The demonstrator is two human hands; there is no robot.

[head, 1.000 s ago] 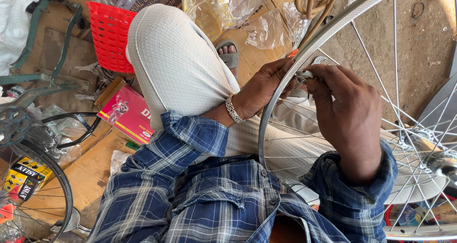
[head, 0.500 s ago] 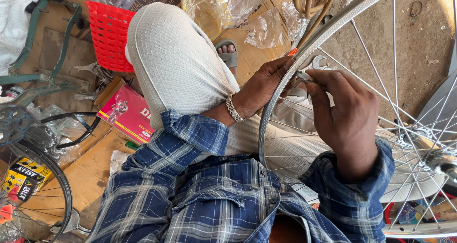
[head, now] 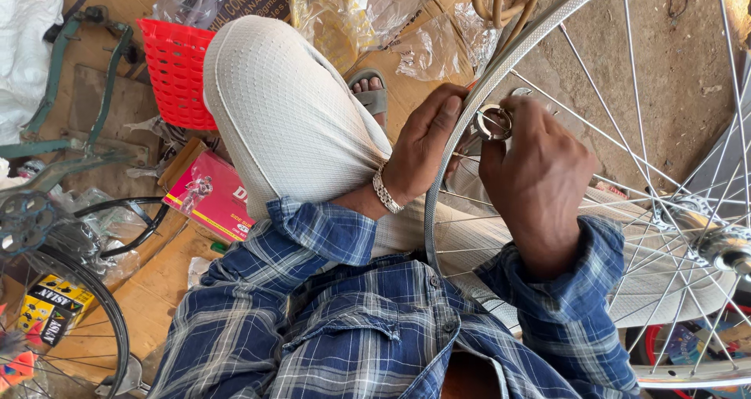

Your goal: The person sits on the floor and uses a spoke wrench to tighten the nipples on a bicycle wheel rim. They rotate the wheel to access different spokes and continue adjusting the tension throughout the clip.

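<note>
Steel bicycle wheel stands upright on the right, against the seated person's knee. Left hand grips its rim, fingers closed — right hand pinches a small round spoke wrench at the rim. Red basket sits far left.

We count two hands and one silver wheel rim with one hub. We see one red basket, one pink box, one yellow box and one sandal.
</note>
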